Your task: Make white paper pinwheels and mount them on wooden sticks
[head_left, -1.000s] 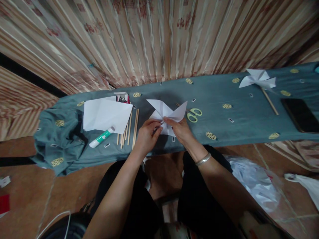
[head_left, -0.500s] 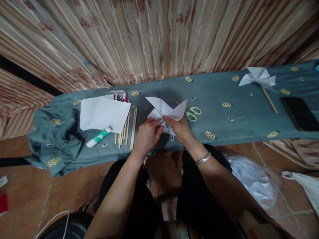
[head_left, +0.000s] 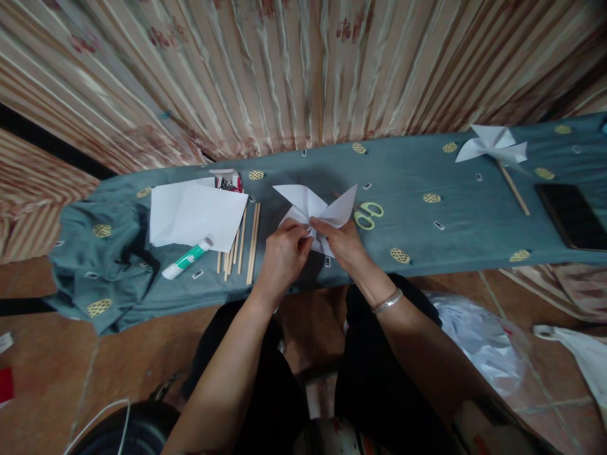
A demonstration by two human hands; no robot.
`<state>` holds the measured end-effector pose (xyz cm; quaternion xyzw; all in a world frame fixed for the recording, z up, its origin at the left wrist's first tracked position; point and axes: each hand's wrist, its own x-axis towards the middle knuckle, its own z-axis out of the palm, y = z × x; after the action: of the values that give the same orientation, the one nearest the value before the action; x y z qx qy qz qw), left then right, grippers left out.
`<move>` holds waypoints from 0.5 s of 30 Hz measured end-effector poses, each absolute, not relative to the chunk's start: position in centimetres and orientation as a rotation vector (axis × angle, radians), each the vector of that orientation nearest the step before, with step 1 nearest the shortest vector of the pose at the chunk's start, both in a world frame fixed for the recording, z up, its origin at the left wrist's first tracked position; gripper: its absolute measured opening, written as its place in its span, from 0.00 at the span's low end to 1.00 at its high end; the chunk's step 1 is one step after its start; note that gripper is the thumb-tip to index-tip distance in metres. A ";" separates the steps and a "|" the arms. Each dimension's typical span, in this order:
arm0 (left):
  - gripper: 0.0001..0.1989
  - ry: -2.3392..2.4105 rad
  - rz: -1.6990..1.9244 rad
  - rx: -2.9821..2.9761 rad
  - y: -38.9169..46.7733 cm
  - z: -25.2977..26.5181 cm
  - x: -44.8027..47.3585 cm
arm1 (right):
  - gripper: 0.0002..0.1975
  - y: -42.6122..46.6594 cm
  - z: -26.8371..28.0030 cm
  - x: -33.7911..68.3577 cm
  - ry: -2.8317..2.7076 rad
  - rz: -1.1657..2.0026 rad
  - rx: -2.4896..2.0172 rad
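A white paper pinwheel [head_left: 307,201] is held just above the cloth, its folded blades spread around the centre. My right hand [head_left: 342,241] grips it from the right, with the thumb pressed at the middle. My left hand [head_left: 288,248] is closed at the lower left of the centre, fingers pinched against the paper; whether a small pin is between them is too small to tell. Just right of the pinwheel lie green-handled scissors [head_left: 368,216], their blades partly hidden by the paper. Several wooden sticks [head_left: 253,245] lie left of my left hand.
White paper sheets [head_left: 196,213], a glue stick [head_left: 188,258] and a small open box [head_left: 228,182] of shiny bits lie at the left. A finished pinwheel [head_left: 493,146] on a stick and a black phone [head_left: 571,215] are at the right. A plastic bag [head_left: 477,341] stands on the floor.
My left fingers have shifted slightly closer to the pinwheel's centre. Both hands keep their hold, and the other things stay in place apart from a slight camera shift.
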<state>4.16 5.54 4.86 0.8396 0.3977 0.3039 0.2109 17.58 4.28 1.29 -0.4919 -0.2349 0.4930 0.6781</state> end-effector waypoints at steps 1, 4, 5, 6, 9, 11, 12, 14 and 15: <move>0.05 1.100 0.840 2.330 5.5 4.9 4.2 | 0.14 4.3 1.2 17.6 -0.528 1.110 -1.099; 0.06 1.107 0.833 2.323 5.5 4.8 4.3 | 0.12 4.2 1.1 17.5 -0.515 1.117 -1.084; 0.06 1.112 0.830 2.320 5.5 4.7 4.3 | 0.12 4.2 1.2 17.5 -0.509 1.119 -1.079; 0.06 1.116 0.826 2.317 5.5 4.7 4.3 | 0.11 4.2 1.2 17.5 -0.505 1.120 -1.075; 0.06 1.127 0.796 2.310 5.3 4.9 4.2 | 0.11 4.3 1.3 17.5 -0.507 1.123 -1.071; 0.06 1.127 0.770 2.298 5.2 5.0 4.2 | 0.11 4.3 1.3 17.5 -0.506 1.122 -1.080; 0.06 1.123 0.761 2.285 5.2 5.1 4.1 | 0.11 4.3 1.4 17.5 -0.502 1.122 -1.088; 0.06 1.110 0.754 2.255 5.1 5.2 4.0 | 0.11 4.4 1.3 17.5 -0.488 1.123 -1.104; 0.06 1.103 0.751 2.242 5.1 5.3 4.0 | 0.12 4.4 1.3 17.5 -0.483 1.123 -1.109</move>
<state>4.01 5.07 5.26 0.8290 0.4080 0.2776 0.2633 17.53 4.37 1.33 -0.4935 -0.2149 0.4998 0.6785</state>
